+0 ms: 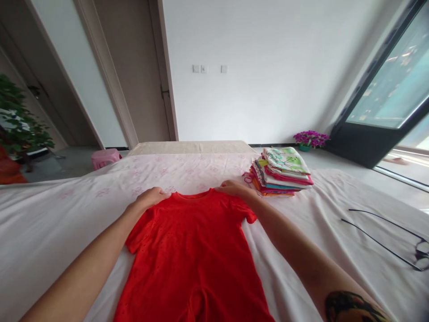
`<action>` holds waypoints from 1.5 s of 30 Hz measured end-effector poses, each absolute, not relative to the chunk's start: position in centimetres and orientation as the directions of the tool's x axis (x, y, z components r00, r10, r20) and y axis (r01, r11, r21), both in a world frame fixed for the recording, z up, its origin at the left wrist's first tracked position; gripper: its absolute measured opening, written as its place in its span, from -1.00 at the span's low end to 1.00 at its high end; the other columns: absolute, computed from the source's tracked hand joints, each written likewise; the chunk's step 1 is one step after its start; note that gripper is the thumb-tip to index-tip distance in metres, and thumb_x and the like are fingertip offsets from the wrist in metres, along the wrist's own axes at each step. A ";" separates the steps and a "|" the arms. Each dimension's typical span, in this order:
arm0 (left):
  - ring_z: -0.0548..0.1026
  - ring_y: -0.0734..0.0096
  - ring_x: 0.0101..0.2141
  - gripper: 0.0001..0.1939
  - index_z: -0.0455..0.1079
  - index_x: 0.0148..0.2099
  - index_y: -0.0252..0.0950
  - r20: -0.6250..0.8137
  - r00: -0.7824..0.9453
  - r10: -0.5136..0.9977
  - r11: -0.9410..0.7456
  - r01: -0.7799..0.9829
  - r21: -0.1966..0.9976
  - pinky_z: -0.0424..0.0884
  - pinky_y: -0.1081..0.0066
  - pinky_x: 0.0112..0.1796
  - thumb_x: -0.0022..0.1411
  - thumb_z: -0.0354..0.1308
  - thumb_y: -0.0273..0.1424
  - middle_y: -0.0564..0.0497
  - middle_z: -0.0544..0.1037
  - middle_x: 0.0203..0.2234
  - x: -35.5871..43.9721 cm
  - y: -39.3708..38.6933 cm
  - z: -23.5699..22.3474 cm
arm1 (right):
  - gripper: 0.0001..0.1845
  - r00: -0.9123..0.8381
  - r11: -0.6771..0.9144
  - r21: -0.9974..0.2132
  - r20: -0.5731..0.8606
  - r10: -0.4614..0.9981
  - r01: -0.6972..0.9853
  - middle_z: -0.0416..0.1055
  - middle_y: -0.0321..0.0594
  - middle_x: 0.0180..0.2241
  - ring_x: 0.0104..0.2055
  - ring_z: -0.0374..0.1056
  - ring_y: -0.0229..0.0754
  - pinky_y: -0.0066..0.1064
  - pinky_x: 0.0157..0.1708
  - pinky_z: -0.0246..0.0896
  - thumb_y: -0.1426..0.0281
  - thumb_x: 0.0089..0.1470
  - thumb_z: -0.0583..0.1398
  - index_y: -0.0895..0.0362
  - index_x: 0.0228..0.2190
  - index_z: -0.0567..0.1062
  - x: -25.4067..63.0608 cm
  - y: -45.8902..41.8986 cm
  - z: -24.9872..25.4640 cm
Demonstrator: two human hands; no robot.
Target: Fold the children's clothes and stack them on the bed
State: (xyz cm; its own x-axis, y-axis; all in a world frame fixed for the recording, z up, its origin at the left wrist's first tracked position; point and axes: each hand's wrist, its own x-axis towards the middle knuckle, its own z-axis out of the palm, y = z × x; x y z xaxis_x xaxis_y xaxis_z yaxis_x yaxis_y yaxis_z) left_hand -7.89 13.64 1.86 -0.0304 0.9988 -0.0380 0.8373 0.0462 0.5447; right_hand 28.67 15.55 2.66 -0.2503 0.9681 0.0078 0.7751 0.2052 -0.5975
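Note:
A red short-sleeved top (197, 241) lies spread out on the white sheet, neckline away from me and its lower end cut off by the frame. Near the bottom shows a bunched, tie-like bit of red cloth. My left hand (152, 197) is closed on the left shoulder, by the neckline. At the opposite shoulder, my right hand (234, 188) grips the cloth, its fingertips partly hidden. Just beyond my right wrist stands a stack of folded clothes (284, 172), with a white and green patterned piece on top.
Black-framed glasses (420, 255) lie on the sheet (318, 241) at the right. Past the sheet are a pink stool (106, 158), a pot of purple flowers (311, 138) and a leafy plant (20, 123). A wall and doors close off the back.

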 end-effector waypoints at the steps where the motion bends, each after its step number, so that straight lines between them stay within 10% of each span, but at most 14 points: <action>1: 0.48 0.28 -0.51 -0.72 0.42 -0.50 -0.27 -0.041 -0.032 0.999 0.049 0.859 0.510 0.24 0.44 -0.47 -0.02 0.21 -0.14 0.07 0.47 -0.67 -7.5 13.7 1.6 | -0.77 -0.257 0.208 -0.548 -0.013 0.966 0.810 0.49 -0.26 -0.52 -0.44 0.34 -0.21 -0.43 -0.41 0.10 0.20 -0.09 0.31 0.13 -0.51 0.56 28.0 15.5 2.6; 5: 0.53 0.28 -0.38 -0.73 0.47 -0.30 -0.22 0.042 -0.074 0.996 0.051 0.911 0.409 0.27 0.45 -0.40 0.17 0.06 -0.17 0.02 0.59 -0.45 -6.7 13.9 1.2 | -0.74 -0.235 0.242 -0.359 0.064 0.970 0.901 0.55 -0.17 -0.23 -0.23 0.41 -0.14 -0.44 -0.31 0.12 0.24 0.09 0.17 0.10 -0.25 0.56 26.1 15.3 2.2; 12: 0.46 0.06 -0.04 -0.68 0.40 0.01 -0.23 0.260 -0.147 0.954 0.089 0.971 0.222 0.30 0.17 -0.05 0.28 -0.07 -0.38 -0.21 0.48 -0.03 -5.9 15.1 1.3 | -0.63 -0.060 0.088 -0.376 0.086 0.995 0.922 0.50 -0.10 -0.06 -0.07 0.41 -0.08 -0.41 -0.21 0.20 0.17 0.20 0.08 0.08 -0.08 0.50 25.5 17.3 2.8; 20: 0.38 0.30 0.12 -0.59 0.34 0.15 -0.33 0.247 0.259 0.934 -0.329 0.892 0.310 0.25 0.34 0.14 0.34 -0.12 -0.39 -0.15 0.45 0.09 -0.4 11.6 0.0 | -0.48 0.096 -0.106 -0.113 -0.090 0.991 0.988 0.44 0.13 0.00 0.02 0.39 0.10 -0.22 -0.11 0.24 0.07 0.21 0.03 0.19 -0.09 0.53 31.3 14.5 4.0; 24: 0.19 0.08 0.28 -0.40 0.17 0.32 -0.42 0.151 0.278 0.949 -0.309 0.918 0.249 0.11 0.14 0.22 0.38 -0.14 -0.17 -0.32 0.24 0.27 1.5 10.2 -1.5 | -0.68 0.080 -0.112 -0.170 -0.184 0.980 0.979 0.54 -0.06 -0.19 -0.12 0.44 0.03 -0.32 -0.24 0.24 0.17 0.00 0.24 0.11 -0.27 0.59 32.6 12.9 3.7; 33: -0.10 -0.20 0.35 -0.27 0.03 0.41 -0.13 0.117 0.243 0.963 -0.256 0.960 0.112 -0.18 -0.28 0.20 0.31 -0.15 0.08 -0.28 -0.07 0.39 1.7 9.0 -3.4 | -0.71 0.134 -0.058 -0.401 0.164 0.977 0.914 0.52 -0.14 -0.22 -0.23 0.43 -0.19 -0.50 -0.36 0.19 0.31 0.20 0.08 0.18 -0.13 0.48 32.4 15.4 1.7; 39: -0.12 -0.25 0.35 -0.25 0.02 0.41 -0.13 0.112 0.241 0.964 -0.252 0.962 0.101 -0.19 -0.32 0.18 0.30 -0.17 0.10 -0.31 -0.08 0.39 1.8 8.9 -3.2 | -0.72 0.027 -0.033 0.023 0.206 0.978 0.999 0.37 0.06 0.03 -0.03 0.37 0.00 -0.29 -0.12 0.24 0.41 0.18 0.11 0.17 -0.10 0.49 32.6 15.3 2.1; 45: -0.12 -0.19 0.36 -0.27 0.04 0.40 -0.14 0.126 0.285 0.950 -0.298 0.949 0.104 -0.22 -0.28 0.21 0.31 -0.19 0.08 -0.29 -0.06 0.39 1.6 8.7 -3.0 | -0.47 -0.176 0.164 0.071 0.220 0.959 0.984 0.20 0.10 0.23 0.29 0.07 0.04 -0.17 0.21 -0.02 0.25 0.31 -0.06 0.21 0.21 0.26 29.1 13.2 0.6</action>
State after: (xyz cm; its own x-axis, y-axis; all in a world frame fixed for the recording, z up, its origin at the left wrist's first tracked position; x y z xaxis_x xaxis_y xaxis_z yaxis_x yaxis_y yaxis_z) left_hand 1.62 8.72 -3.04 0.2848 0.9503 0.1258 0.9489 -0.2981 0.1040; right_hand 29.13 13.20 0.62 -0.1761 0.9595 0.2200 0.9838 0.1642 0.0713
